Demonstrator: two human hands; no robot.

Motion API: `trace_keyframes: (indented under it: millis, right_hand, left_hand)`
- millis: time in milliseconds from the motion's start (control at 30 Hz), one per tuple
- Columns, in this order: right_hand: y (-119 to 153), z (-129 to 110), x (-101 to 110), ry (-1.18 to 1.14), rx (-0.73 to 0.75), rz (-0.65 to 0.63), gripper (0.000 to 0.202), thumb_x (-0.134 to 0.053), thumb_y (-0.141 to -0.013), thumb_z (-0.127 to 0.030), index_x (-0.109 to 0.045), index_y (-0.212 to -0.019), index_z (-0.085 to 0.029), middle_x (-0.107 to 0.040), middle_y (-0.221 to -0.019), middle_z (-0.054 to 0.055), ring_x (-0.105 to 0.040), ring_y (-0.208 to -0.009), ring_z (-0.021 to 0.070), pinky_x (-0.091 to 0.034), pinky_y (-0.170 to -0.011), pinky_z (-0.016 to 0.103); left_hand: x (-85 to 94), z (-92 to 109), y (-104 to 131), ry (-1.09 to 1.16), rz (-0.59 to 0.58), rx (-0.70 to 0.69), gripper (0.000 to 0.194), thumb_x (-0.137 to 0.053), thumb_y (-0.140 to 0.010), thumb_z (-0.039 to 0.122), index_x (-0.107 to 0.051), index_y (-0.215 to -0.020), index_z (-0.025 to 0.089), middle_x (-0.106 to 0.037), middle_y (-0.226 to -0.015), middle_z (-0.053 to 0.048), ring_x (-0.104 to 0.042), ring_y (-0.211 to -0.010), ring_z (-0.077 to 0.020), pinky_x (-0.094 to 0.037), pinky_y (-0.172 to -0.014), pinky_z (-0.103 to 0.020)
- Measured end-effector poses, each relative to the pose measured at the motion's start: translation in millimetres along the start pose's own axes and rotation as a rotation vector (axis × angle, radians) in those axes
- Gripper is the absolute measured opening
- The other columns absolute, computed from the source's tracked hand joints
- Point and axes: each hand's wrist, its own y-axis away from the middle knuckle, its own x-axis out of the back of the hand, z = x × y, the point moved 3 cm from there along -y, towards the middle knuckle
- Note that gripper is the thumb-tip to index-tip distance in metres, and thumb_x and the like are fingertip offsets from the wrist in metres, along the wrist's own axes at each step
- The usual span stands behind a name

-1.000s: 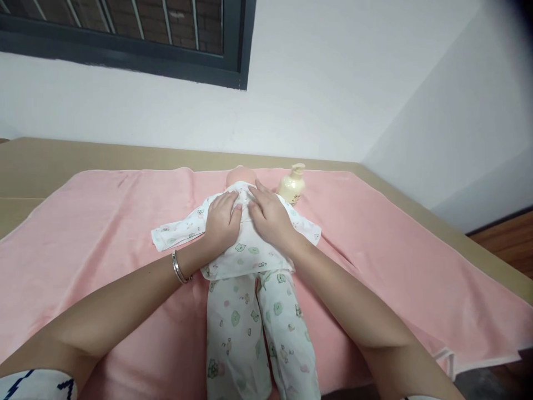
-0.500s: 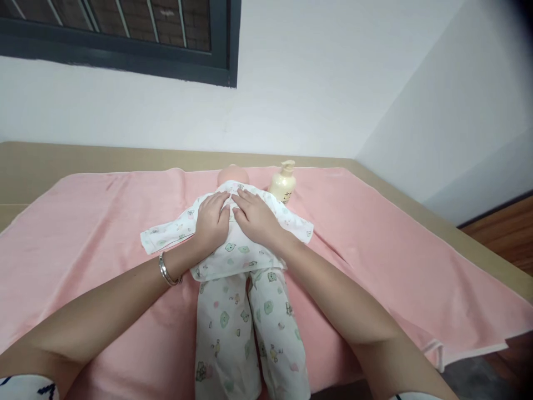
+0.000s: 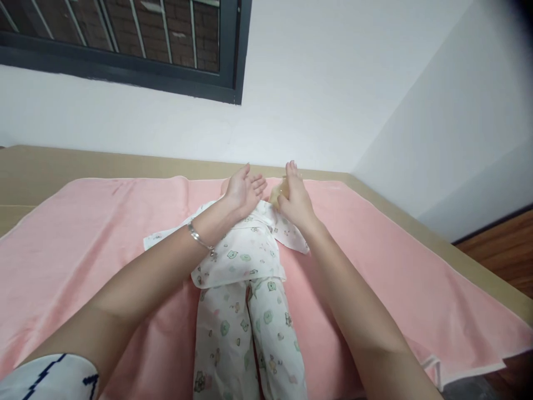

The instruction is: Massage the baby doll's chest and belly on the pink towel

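Observation:
A doll in a white patterned top (image 3: pixel 250 253) and matching trousers (image 3: pixel 227 339) lies on a pink cloth (image 3: pixel 112 239). My left hand (image 3: pixel 245 191) is turned palm up over the doll's upper part, fingers apart and holding nothing. It hides most of the doll's head. Beside it on the right, my right hand (image 3: pixel 296 197) is raised with its fingers stretched upward, in front of a cream pump bottle (image 3: pixel 275 193). The bottle is mostly hidden, and whether my right hand touches it is unclear.
The cloth covers a tan surface (image 3: pixel 50 161) whose raised edge runs along a white wall (image 3: pixel 312 94). A dark-framed window (image 3: pixel 235 61) with bars is at the upper left. Brown wood (image 3: pixel 499 239) shows at the right.
Both hands have lifted off the doll's top. The left has turned palm up and moved right; the right has moved right to the bottle. The view has tilted slightly.

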Motion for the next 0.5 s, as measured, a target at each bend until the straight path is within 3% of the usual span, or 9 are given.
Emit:
trace_keyframes:
  millis: [133,267,400,500]
  right_hand:
    - [-2,12,-4,0.038,0.039,-0.036,0.086,-0.045,-0.072,-0.011,-0.029,-0.156,-0.009,-0.034,-0.16,0.015,-0.025,-0.152,0.0275,-0.01,-0.126,0.057]
    - [-4,10,-4,0.043,0.044,0.012,0.078,-0.047,-0.071,-0.012,-0.044,-0.149,-0.011,-0.047,-0.153,0.015,-0.039,-0.145,0.0294,-0.013,-0.125,0.059]
    - [-6,9,6,-0.099,-0.045,0.071,0.066,-0.046,-0.079,-0.017,-0.05,-0.145,-0.017,-0.055,-0.146,0.01,-0.049,-0.138,0.0278,-0.006,-0.125,0.061]
    - [-4,-5,15,-0.187,-0.074,0.143,0.056,-0.044,-0.09,-0.025,-0.051,-0.145,-0.019,-0.057,-0.144,0.009,-0.05,-0.138,0.0255,-0.005,-0.127,0.057]
  left_hand:
    - [-16.8,0,-8,0.151,-0.106,0.105,0.081,-0.021,-0.096,0.062,-0.029,-0.154,0.006,-0.042,-0.155,-0.022,-0.04,-0.147,-0.0262,-0.042,-0.114,-0.04]
    - [-22.1,-1,-7,0.264,-0.125,0.154,0.082,-0.023,-0.096,0.062,-0.024,-0.157,0.007,-0.04,-0.157,-0.021,-0.041,-0.146,-0.0247,-0.043,-0.113,-0.037]
    - [-26.3,-2,0,0.353,-0.098,0.221,0.078,-0.028,-0.098,0.059,-0.027,-0.155,0.005,-0.043,-0.154,-0.021,-0.043,-0.144,-0.0251,-0.043,-0.113,-0.035]
    - [-30.9,-3,13,0.405,-0.122,0.23,0.071,-0.029,-0.099,0.056,-0.04,-0.148,0.006,-0.052,-0.146,-0.022,-0.052,-0.137,-0.0279,-0.046,-0.11,-0.037]
